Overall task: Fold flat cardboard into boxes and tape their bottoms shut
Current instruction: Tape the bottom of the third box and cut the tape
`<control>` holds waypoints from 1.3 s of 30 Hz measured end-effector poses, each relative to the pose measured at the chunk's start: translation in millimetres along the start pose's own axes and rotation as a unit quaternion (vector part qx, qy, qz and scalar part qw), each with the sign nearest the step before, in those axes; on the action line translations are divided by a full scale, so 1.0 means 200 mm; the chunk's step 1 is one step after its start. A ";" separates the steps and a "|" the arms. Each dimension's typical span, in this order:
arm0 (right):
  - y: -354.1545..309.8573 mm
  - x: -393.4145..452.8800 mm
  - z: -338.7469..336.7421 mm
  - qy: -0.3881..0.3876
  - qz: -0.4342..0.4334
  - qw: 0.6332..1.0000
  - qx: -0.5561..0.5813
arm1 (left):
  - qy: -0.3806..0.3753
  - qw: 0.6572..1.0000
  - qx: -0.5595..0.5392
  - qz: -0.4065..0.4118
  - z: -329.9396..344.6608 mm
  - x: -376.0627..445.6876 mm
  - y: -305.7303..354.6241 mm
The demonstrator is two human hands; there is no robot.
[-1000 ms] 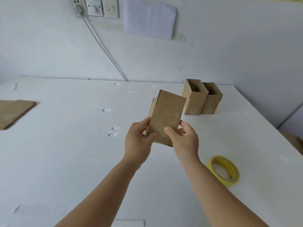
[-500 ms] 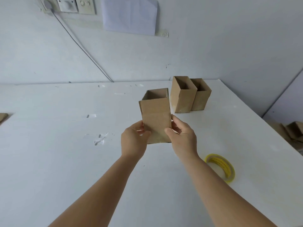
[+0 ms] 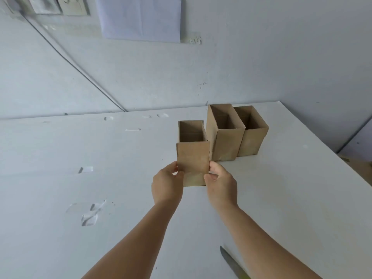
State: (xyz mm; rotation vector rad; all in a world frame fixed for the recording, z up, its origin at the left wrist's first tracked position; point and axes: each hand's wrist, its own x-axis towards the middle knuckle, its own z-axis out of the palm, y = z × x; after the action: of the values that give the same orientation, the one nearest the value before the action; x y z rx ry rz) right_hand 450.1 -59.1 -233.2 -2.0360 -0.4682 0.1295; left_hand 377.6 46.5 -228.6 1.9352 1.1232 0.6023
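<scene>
Setting: a white table (image 3: 60, 198) is running up to a pale wall (image 3: 261, 57), with a sheet of paper (image 3: 141, 17) hanging on it. Left hand (image 3: 167, 186) and right hand (image 3: 221, 186): both are gripping the lower sides of one open brown box (image 3: 193, 158), thumbs lying on its near face, and are holding it upright with its mouth facing up. Whether its base is touching the table cannot be told. Two finished boxes (image 3: 227, 146) are standing just beyond and to the right of it, touching each other, near the table's far right corner. Scraps of clear tape (image 3: 89, 216) are sticking to the surface at left. A yellowish roll edge (image 3: 231, 264) is showing behind the right forearm.
</scene>
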 end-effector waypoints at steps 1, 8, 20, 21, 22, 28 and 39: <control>0.03 0.03 0.02 -0.015 0.001 1.000 -0.002 | 0.001 1.000 0.003 -0.004 0.03 0.03 -0.01; 0.14 0.21 0.13 -0.077 0.015 0.997 0.001 | -0.005 0.999 -0.026 -0.024 0.22 0.22 -0.02; 0.14 0.31 0.19 -0.072 0.018 0.997 0.021 | -0.037 0.999 -0.010 0.021 0.27 0.35 0.00; 0.14 0.30 0.19 -0.074 0.017 0.997 0.021 | -0.051 0.998 -0.001 0.030 0.27 0.34 0.00; 0.14 0.29 0.18 -0.076 0.014 0.997 0.019 | -0.066 0.997 0.015 0.040 0.26 0.33 -0.01; 0.14 0.19 0.14 -0.118 -0.041 0.989 -0.075 | -0.115 0.975 0.174 0.073 0.17 0.23 -0.09; -0.04 -0.22 0.18 -0.248 -0.179 0.902 -0.305 | -0.134 0.918 0.339 0.158 -0.31 -0.12 -0.34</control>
State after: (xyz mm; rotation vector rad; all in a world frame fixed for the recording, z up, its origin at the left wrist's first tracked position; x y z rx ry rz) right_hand 397.4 -43.2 -247.7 -2.4749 -1.3325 0.3106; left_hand 288.0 70.5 -250.1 2.7323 0.9115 0.0847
